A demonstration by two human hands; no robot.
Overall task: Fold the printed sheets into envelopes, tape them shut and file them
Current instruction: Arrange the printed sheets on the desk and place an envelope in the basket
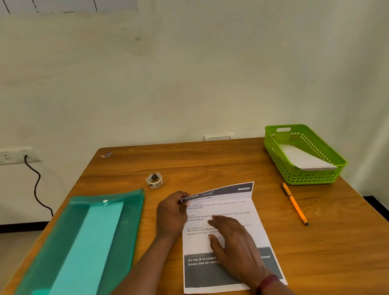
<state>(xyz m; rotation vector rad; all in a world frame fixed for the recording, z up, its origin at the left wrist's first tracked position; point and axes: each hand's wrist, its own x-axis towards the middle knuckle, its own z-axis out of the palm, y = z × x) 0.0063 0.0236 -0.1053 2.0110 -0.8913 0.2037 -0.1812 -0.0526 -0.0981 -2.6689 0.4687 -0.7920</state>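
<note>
A printed sheet (239,205) lies on the wooden table (344,239) in front of me, with grey bands at its top and bottom. My left hand (171,215) pinches the sheet's top left corner and lifts the top edge slightly off the table. My right hand (236,247) rests flat on the middle of the sheet, fingers spread, pressing it down. A small roll of patterned tape (154,180) sits beyond the sheet. A teal plastic snap-button folder (72,255) lies at the left.
A green perforated basket (311,177) at the back right holds a white folded paper (303,158). An orange pencil (295,203) lies right of the sheet. A wall socket with a black cable (36,187) is at the left.
</note>
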